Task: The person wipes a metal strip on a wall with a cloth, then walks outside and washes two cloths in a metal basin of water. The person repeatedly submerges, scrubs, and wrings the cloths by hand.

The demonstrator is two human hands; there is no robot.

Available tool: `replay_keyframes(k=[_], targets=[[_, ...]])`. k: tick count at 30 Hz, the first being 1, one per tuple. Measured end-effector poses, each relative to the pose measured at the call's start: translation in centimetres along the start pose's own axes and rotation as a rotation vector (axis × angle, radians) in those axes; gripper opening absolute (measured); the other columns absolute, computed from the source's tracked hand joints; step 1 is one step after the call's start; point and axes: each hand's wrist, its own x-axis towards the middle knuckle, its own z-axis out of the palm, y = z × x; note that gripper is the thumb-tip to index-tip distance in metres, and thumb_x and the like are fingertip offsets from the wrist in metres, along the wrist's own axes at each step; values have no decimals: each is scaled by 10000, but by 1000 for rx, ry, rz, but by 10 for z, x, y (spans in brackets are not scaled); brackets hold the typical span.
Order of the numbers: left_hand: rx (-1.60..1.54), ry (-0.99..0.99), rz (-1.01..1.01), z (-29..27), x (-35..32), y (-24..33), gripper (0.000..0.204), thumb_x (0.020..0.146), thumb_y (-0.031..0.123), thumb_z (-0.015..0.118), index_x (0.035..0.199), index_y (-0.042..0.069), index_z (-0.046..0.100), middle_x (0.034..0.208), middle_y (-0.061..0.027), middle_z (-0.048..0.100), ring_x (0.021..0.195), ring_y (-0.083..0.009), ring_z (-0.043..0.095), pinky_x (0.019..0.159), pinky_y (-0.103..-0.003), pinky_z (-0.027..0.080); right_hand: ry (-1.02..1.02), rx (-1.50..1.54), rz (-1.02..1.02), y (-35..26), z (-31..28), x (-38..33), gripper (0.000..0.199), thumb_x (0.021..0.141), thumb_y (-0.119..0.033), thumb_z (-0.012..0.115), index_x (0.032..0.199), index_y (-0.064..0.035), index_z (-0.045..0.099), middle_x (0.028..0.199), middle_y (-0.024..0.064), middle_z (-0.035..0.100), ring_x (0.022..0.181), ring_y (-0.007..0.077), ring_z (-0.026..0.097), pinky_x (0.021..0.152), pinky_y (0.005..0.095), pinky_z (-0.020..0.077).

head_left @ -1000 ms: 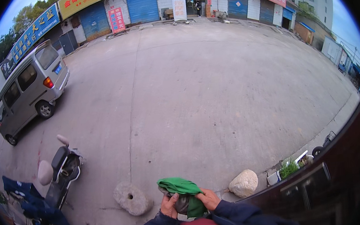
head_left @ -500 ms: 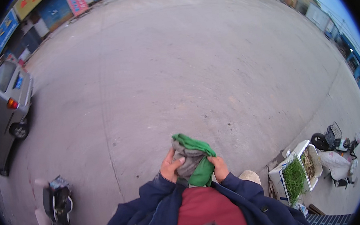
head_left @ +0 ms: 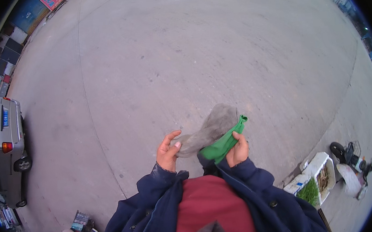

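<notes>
I hold a grey glove with a green cuff (head_left: 212, 131) out in front of my chest. My left hand (head_left: 168, 151) pinches the grey end between thumb and fingers. My right hand (head_left: 237, 150) is closed around the green cuff (head_left: 222, 143). The grey part stands up and away from me above both hands. My dark blue jacket sleeves and red top fill the lower middle of the view.
Bare concrete pavement stretches ahead. A silver van (head_left: 0, 149) is parked at the far left. A scooter (head_left: 84, 231) stands at the lower left, another scooter (head_left: 352, 167) at the lower right beside a white foam box of greens (head_left: 314, 182).
The view has tilted further down and turned. The glove was bunched up between both hands; now it is pulled out, its grey part spread upward and the green cuff drawn to my right hand.
</notes>
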Motion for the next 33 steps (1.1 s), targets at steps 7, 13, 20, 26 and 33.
replay_keyframes(k=[7,13,20,26,33], targets=[[567,73,-104,16,196,87,300,958,80,620,1255,64,656,1041,-40,650,883,-93,620,709,-266,504,-177,-119,-15,-88,149,185,304,892,-122,535,1150,20,613,1149,142,669,1078,302,631,990,457,487],[1005,215,566,48,423,146,359,967,174,639,1295,28,614,1203,-96,646,1092,-213,629,850,-326,524,-178,-679,-106,-120,242,366,281,851,-92,551,1079,44,644,987,90,693,928,216,642,877,352,490],[210,-398,-66,117,698,237,481,1013,259,635,1403,3,515,1306,-147,625,1230,-218,580,1034,-372,464,-647,-1666,-484,-204,421,531,365,941,-216,573,1176,61,611,1214,286,549,1059,459,595,878,494,514],[-124,-253,-278,154,902,277,456,1001,209,587,1395,-11,521,1309,-143,638,1202,-278,612,1049,-428,475,-528,-1551,-567,-279,504,699,404,962,-270,653,1231,29,620,1345,232,539,1129,390,615,929,427,518],[-672,-7,-12,200,1139,351,549,912,181,536,1407,-51,487,1407,-216,566,1297,-393,534,1128,-565,393,-231,-977,-367,-403,586,966,219,998,-89,596,1179,0,681,1091,47,702,971,135,646,828,274,497]])
